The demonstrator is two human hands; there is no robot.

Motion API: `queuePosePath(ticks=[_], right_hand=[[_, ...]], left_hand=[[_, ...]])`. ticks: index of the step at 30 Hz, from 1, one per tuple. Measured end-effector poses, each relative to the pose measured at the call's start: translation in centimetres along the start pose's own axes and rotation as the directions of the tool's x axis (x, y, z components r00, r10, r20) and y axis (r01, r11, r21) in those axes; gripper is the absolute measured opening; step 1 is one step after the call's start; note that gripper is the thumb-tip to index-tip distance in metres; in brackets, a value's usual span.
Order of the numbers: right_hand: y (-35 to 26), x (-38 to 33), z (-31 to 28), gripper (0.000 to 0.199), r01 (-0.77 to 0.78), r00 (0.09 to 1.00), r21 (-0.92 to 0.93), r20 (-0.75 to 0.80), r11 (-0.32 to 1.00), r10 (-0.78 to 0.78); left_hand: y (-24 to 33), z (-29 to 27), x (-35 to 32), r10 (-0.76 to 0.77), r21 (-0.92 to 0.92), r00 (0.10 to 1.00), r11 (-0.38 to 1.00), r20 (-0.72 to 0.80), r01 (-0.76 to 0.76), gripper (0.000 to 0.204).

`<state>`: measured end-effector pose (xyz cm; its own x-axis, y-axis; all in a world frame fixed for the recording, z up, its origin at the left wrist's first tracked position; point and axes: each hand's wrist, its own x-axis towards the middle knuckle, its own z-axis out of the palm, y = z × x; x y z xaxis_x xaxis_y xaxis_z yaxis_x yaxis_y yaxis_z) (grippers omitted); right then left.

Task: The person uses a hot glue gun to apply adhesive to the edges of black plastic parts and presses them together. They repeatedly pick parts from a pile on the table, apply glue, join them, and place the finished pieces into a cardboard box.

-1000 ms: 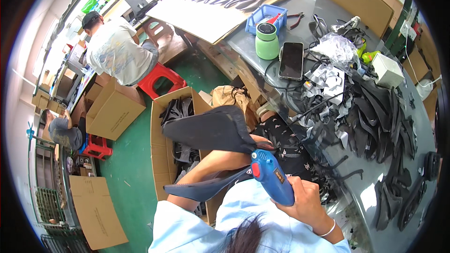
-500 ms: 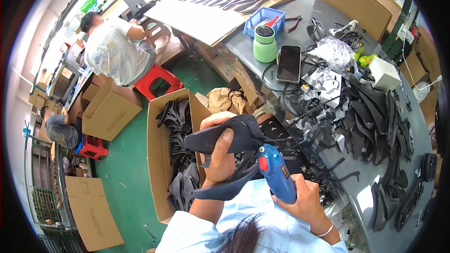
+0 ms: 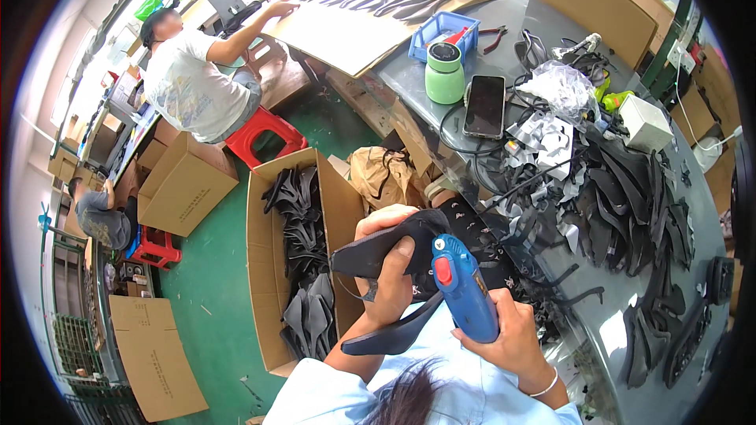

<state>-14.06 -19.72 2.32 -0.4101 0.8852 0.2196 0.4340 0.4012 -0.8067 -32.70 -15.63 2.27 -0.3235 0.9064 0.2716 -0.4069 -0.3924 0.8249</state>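
Lowered and folded since the earlier frames, the black piece (image 3: pixel 394 245) now sits close in front of the person's chest, where half a second ago it was held higher and a second ago spread wide. Left hand (image 3: pixel 390 279) is closed around this piece, thumb pressed on its upper face, probably to pinch a fold flat; a second dark strip (image 3: pixel 394 332) curves out below the same hand. Right hand (image 3: pixel 512 334) is wrapped around the grip of a blue glue gun (image 3: pixel 463 287), red trigger uppermost, nozzle aimed at the piece just beside the left thumb, so that glue can reach the held edge.

Just left of the hands, on the green floor, an open carton (image 3: pixel 272 283) holds more black pieces, within easy reach. At the right, the grey table (image 3: pixel 598 330) carries a loose heap of black pieces (image 3: pixel 630 197) along its near edge; farther back lie a phone (image 3: pixel 484 106), a green jar (image 3: pixel 446 75) and a blue tray (image 3: pixel 445 31). At the table's far corner a cardboard sheet (image 3: pixel 339 27) bears rows of dark strips, and a seated co-worker (image 3: pixel 197 83) reaches onto it from a red stool (image 3: pixel 264 134).
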Motion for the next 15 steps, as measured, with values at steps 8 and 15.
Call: queuePosePath(ticks=[8,15], right_hand=[[0.1,-0.3,-0.2,0.048,0.081,0.996,-0.261,-0.023,0.962,-0.091],[0.1,-0.5,-0.2,0.047,0.098,0.994,-0.232,-0.012,0.968,-0.104]], left_hand=[[2.7,-0.4,0.5,-0.246,0.185,0.968,0.955,0.060,0.231,0.030],[4.0,-1.0,2.1,-0.361,0.491,0.894,0.848,0.266,0.196,0.028]])
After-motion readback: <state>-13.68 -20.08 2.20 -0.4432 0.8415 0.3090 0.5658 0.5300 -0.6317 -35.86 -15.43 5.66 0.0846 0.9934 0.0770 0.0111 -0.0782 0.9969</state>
